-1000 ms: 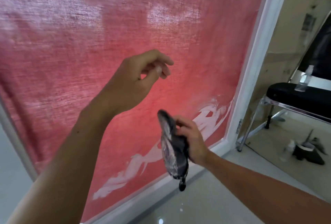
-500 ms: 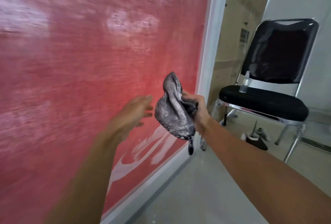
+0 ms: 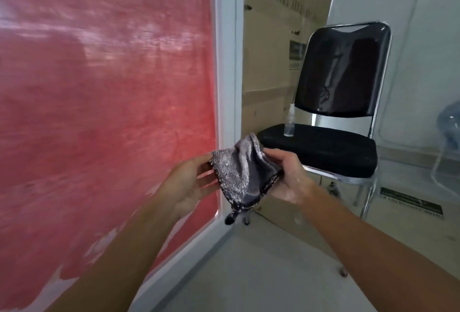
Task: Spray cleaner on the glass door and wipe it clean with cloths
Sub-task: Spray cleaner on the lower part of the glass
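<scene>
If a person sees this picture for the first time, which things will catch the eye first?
The large red-covered glass door fills the left side, with a white frame on its right edge. In the centre, the left hand and the right hand hold a grey cloth between them. On the right stands a black chair with a small clear spray bottle on its seat.

Glass door (image 3: 99,112) on your left, chair (image 3: 331,122) on your right.
A cloth (image 3: 242,177) hangs between your hands before the door's frame; a spray bottle (image 3: 290,121) stands on the chair seat's rear edge.
</scene>
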Motion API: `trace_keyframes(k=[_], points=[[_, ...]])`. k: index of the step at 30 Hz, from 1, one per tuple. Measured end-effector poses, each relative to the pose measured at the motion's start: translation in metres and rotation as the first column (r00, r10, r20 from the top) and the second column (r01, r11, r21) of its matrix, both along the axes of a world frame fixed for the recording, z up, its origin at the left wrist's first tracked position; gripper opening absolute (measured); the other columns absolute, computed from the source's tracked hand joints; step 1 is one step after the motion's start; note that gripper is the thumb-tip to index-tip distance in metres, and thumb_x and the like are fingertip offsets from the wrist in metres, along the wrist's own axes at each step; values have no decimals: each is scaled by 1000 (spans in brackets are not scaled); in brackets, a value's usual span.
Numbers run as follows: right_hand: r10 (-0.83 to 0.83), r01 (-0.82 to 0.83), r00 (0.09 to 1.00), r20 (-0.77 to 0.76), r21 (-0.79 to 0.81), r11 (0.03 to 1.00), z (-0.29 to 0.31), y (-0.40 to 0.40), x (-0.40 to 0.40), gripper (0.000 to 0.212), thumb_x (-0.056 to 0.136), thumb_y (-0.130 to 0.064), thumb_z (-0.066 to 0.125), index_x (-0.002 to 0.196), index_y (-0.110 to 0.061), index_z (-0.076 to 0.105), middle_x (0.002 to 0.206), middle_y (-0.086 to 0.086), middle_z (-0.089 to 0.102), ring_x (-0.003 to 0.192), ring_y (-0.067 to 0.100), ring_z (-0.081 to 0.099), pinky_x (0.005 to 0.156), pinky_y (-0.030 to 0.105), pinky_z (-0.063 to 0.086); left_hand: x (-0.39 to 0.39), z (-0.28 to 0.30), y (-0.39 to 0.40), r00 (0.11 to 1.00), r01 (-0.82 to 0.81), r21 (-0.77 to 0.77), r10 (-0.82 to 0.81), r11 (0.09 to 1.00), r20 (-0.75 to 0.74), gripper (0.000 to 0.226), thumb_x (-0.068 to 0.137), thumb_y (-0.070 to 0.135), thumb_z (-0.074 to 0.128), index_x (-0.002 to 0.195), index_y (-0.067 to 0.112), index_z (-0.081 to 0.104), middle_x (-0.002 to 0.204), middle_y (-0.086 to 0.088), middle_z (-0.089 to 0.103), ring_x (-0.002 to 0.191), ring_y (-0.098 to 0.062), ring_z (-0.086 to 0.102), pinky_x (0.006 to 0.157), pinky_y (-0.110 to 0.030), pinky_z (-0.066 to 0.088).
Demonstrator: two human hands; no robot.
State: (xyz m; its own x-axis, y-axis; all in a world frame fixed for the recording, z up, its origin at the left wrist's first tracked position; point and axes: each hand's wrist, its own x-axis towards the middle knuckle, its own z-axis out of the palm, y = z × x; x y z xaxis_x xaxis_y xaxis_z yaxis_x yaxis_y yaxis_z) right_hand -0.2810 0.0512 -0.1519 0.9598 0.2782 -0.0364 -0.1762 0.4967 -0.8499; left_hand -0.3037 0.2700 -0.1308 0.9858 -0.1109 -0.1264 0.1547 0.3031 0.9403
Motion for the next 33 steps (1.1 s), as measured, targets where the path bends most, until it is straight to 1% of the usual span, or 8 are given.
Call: trace_keyframes(k=[3,11,15,19,25,29,31,33], points=[[9,-9,999,43,-2,1000,7,-57,13,38,100,-37,54,117,-6,68,120,18,70,104,32,69,100,46,50,21,11,-49,1000,15,18,-15,1000,-6,17,104,19,60,97,8,71,78,-3,74,74,-19,69,58,-31,60],[-229,215,965,124,118,969,23,-176,62,35,97,-2,40,122,-8,65,109,15,71,96,27,70,96,43,56,74,29,-166,1000,7,-47,-6,999,24,18,106,19,57,110,6,68,95,-6,77,75,-18,77,59,-32,63],[-421,414,907,-23,242,878,25,-220,88,30,95,-2,44,118,-2,63,110,17,71,93,28,74,78,40,62,97,24,-201,993,-37,233,10,972,116,26,108,21,55,130,10,64,117,-5,74,103,-19,74,79,-32,63],[-510,526,851,-129,205,826,26,-249,109,23,95,-2,43,87,-4,64,85,14,73,76,27,75,60,39,62,123,8,-220,936,-104,687,-162,719,311,31,109,21,53,139,20,59,134,3,61,125,-15,57,98,-28,42],[-611,592,788,-83,-173,787,22,-268,144,25,89,5,44,71,-7,56,72,11,60,77,29,62,77,39,56,153,-19,-230,823,-209,969,-512,131,247,60,109,27,51,164,25,27,172,4,20,160,-18,15,128,-44,18],[-614,669,711,343,-599,440,20,-283,153,20,92,0,47,87,-4,66,82,10,67,86,33,64,66,33,48,157,-34,-231,813,-232,969,-530,86,241,63,108,22,51,164,27,24,172,4,24,160,-17,14,129,-47,9],[-531,650,694,486,-740,172,21,-284,153,28,94,-6,53,120,-2,64,117,19,63,113,39,59,88,45,52,155,-42,-234,812,-268,954,-502,135,299,61,106,20,53,162,27,29,168,4,33,157,-18,24,128,-46,13],[-432,604,677,596,-785,-136,25,-275,155,47,93,-11,59,138,-6,51,139,16,49,132,39,43,111,56,36,153,-48,-237,803,-314,940,-491,131,336,61,104,22,56,160,27,33,163,2,39,152,-19,31,128,-47,16]])
